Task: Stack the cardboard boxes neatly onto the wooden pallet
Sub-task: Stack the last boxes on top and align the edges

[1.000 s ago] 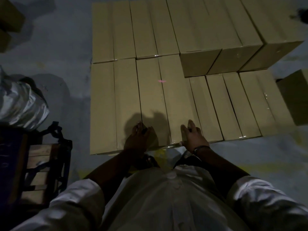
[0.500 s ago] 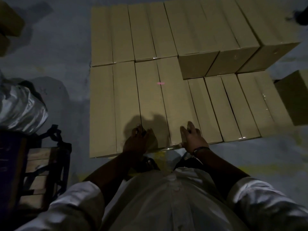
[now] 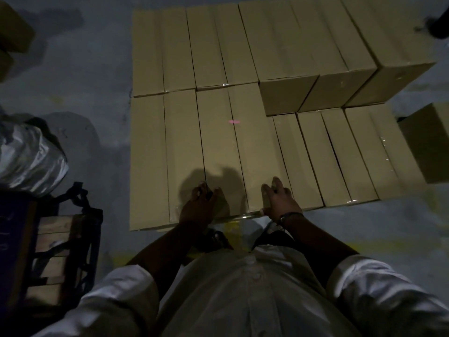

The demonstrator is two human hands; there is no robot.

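Tan cardboard boxes (image 3: 184, 154) lie side by side in two rows, and they hide the pallet under them. Three more boxes (image 3: 313, 62) form a higher layer at the back right. Both hands are at the near end of the middle front box (image 3: 223, 147). My left hand (image 3: 199, 207) rests on its top at the near left corner, with the fingertips by the seam to the neighbouring box. My right hand (image 3: 279, 200) lies along its right edge, fingers straight and thumb at the near edge. The lower boxes (image 3: 340, 156) to the right sit a step down.
A loose box (image 3: 430, 142) stands on the grey floor at the right. At the left are a silver wrapped bundle (image 3: 29, 159) and a wooden slatted frame (image 3: 53, 251) with dark straps. More boxes (image 3: 12, 35) sit at the top left. Someone's dark shoe (image 3: 437, 27) shows at the top right.
Both hands stay at the near end of the middle box. Only the view has shifted slightly.
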